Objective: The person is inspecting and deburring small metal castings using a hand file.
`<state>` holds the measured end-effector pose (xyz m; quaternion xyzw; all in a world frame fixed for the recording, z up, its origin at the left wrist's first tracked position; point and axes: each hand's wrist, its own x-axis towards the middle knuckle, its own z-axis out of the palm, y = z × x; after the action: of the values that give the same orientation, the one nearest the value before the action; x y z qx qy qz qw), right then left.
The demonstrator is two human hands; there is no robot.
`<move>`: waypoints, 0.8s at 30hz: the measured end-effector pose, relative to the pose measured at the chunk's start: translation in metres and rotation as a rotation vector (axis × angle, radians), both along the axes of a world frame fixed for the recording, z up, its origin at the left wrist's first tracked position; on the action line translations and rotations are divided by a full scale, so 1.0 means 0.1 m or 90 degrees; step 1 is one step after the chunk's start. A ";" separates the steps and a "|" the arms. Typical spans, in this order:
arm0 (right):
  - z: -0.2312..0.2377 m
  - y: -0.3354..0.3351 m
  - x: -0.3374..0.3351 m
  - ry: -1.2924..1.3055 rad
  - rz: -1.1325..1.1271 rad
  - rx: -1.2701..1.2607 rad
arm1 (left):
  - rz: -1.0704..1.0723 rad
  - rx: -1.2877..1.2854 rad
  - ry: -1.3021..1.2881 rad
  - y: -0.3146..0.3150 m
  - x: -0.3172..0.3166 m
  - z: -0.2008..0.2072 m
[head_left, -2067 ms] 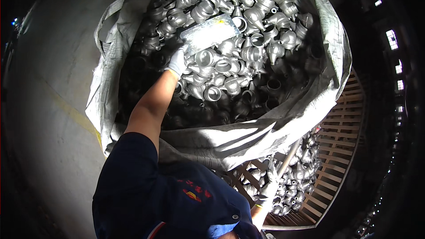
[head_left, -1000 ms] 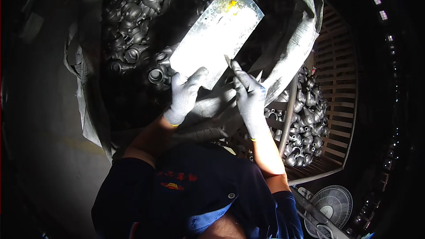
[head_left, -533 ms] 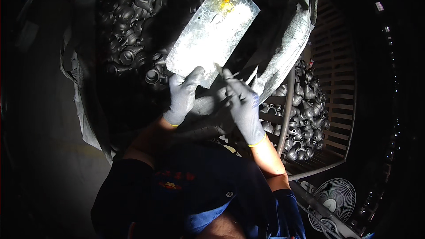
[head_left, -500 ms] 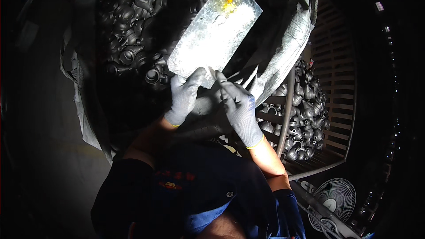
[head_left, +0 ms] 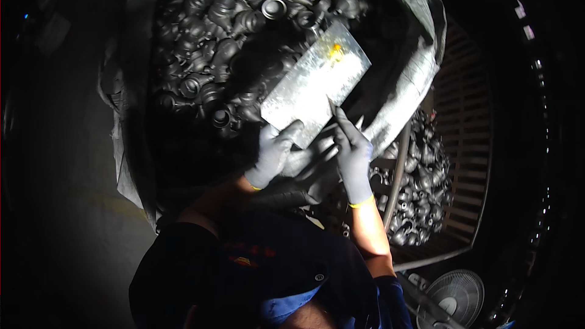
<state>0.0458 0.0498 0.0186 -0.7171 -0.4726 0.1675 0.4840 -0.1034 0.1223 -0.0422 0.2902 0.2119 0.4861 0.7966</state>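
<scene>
My left hand [head_left: 271, 157], in a grey-white work glove, grips the near end of a flat rectangular metal plate [head_left: 292, 99], its thumb on top. The plate is tilted, shines brightly in the light and bears a yellow-orange smear toward its far end. My right hand [head_left: 354, 158], gloved alike, is beside the plate's right edge, index finger stretched over its surface and other fingers partly curled. A dark pointed shape at the fingertip looks like its shadow. Beneath the plate, many dark metal pipe-like fittings [head_left: 225, 55] fill a large woven sack [head_left: 420, 64].
To the right, a slatted metal crate [head_left: 468, 173] holds more dark fittings [head_left: 420, 189], with a curved bar [head_left: 399, 173] along its near side. A fan [head_left: 457, 298] stands at the lower right. Grey floor [head_left: 67, 207] lies left of the sack.
The plate and both hands appear lower and slightly right in the view. My right index finger has gone from the plate's near end to over its surface. My left hand keeps its grip.
</scene>
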 end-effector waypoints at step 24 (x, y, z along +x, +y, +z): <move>-0.27 -0.75 0.96 0.448 -0.324 0.056 | 0.069 -0.306 0.066 2.77 -0.45 -1.83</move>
<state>0.1419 -0.0255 -0.0082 -0.6890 -0.0937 0.2566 0.6713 -0.1481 0.3990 -0.2252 0.1056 0.3773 0.4480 0.8037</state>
